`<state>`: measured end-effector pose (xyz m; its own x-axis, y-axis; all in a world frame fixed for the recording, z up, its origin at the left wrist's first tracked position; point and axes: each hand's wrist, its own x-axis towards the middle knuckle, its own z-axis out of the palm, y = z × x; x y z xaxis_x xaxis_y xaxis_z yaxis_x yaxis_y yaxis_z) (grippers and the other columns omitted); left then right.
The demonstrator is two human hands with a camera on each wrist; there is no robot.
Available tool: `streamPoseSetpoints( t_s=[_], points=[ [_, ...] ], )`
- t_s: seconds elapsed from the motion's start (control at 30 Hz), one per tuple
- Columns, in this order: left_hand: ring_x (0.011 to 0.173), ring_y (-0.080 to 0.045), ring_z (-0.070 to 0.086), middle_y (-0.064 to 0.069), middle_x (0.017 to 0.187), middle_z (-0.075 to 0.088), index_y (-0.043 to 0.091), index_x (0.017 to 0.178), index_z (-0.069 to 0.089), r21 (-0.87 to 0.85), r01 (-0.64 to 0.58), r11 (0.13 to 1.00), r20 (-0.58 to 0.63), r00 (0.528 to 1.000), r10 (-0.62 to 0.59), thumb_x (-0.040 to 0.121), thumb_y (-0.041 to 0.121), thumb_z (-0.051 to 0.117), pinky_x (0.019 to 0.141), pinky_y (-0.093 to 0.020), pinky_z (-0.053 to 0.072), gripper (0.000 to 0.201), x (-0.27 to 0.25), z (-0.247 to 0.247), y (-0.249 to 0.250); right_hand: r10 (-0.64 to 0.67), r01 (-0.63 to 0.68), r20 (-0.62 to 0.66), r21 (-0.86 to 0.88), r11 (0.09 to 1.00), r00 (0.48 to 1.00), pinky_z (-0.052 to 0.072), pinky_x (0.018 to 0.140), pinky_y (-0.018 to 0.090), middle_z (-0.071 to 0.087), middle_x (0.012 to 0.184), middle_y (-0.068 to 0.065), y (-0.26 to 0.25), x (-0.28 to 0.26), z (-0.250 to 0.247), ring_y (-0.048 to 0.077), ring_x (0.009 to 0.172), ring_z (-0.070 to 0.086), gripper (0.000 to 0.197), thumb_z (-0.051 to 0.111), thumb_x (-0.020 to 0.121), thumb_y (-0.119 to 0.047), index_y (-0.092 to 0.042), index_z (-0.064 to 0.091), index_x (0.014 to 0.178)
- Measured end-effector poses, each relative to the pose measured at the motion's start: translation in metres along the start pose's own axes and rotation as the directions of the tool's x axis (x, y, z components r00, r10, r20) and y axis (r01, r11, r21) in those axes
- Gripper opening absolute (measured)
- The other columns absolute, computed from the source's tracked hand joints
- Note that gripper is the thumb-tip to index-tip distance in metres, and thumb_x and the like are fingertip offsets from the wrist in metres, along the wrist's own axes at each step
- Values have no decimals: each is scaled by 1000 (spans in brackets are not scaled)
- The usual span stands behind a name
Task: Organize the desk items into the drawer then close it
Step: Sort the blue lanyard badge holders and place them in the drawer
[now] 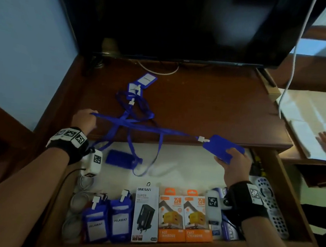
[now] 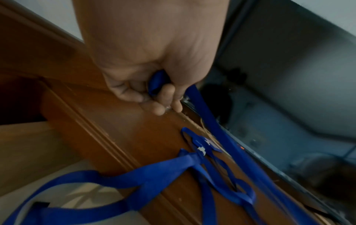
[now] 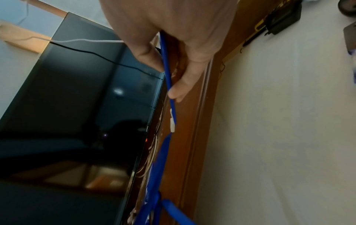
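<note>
Blue lanyard strap (image 1: 148, 127) stretches taut between the left hand (image 1: 85, 120), fist clenched around its end, and the right hand (image 1: 233, 164) pinching its blue badge holder (image 1: 222, 147).

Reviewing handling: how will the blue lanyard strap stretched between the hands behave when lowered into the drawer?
Likely floppy: the lanyard strap is straight only where the left hand and right hand tension it. Probably snag-prone: it crosses other loops. Seemingly light.

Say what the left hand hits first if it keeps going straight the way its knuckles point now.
Likely nothing close. The left hand grips the blue lanyard strap at the desk's left edge, pointing toward the back. Bare desktop lies ahead, then the dark TV stand foot under the screen. Depth is uncertain.
</note>
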<state>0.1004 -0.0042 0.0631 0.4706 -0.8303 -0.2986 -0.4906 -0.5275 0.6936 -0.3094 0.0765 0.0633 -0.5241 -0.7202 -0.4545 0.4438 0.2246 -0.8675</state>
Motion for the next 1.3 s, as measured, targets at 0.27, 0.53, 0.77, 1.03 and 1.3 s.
streamPoseSetpoints(
  t_s=[0.27,0.53,0.77,1.03,1.3],
  points=[
    [95,-28,61,-11,98,67,17,93,66,-71,-39,997,97,994,46,84,9,58,82,-35,45,14,-27,21,1,-38,39,25,-27,999,999,54,61,36,60,94,7,14,-7,5,25,83,61,18,51,88,3,-12,57,94],
    [80,-22,51,-3,78,57,25,78,58,-144,52,988,308,951,-5,86,-1,51,58,-27,37,28,-90,77,-7,-81,149,266,-247,957,961,49,58,30,62,84,8,38,-31,13,24,79,58,22,49,90,6,-11,63,88],
    [130,-28,38,-1,136,48,30,123,58,142,-82,987,435,900,12,83,66,47,106,-42,33,55,-131,115,14,-207,487,516,-495,720,831,51,69,41,62,74,19,52,-43,33,32,71,56,12,61,89,-10,-2,67,82],
    [65,-13,67,-8,82,68,7,102,65,-453,355,818,562,826,-47,93,32,60,63,-25,51,27,-157,115,37,-199,832,865,-342,436,460,40,87,5,66,112,-1,64,-60,40,8,101,58,40,63,81,8,-13,71,114],
    [94,-34,65,-18,110,65,8,122,53,-523,324,788,452,890,-66,85,-7,57,79,-45,55,41,-152,108,9,-33,607,815,-403,685,579,52,86,21,71,109,8,69,-59,36,9,101,65,43,49,76,22,-3,73,101]
  ],
)
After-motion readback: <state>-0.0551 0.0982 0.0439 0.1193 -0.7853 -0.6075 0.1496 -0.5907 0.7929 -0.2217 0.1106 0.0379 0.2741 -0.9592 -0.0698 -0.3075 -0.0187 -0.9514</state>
